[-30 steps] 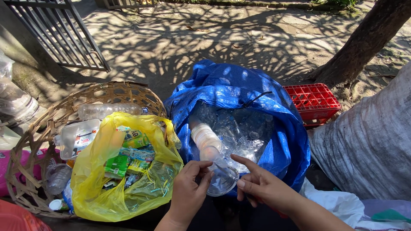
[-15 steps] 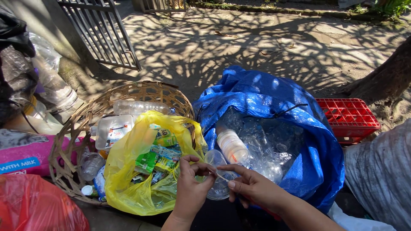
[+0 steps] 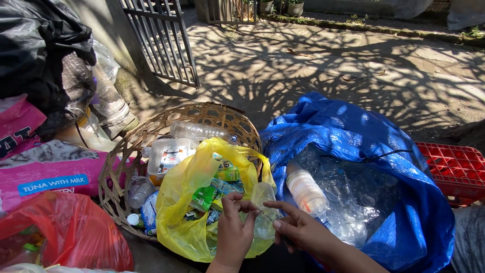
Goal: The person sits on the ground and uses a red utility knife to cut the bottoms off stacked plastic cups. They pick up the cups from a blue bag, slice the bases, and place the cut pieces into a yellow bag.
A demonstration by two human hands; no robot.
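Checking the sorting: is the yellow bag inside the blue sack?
No, the yellow bag sits in the wicker basket, beside the blue sack.

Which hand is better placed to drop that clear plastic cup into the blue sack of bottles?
Probably the right hand. It pinches the clear plastic cup from the side nearest the blue sack, whose opening lies just beyond it. The left hand sits over the yellow bag, farther away.

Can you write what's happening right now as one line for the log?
left hand: holds clear plastic cup | right hand: pinches cup | below: yellow bag in woven basket
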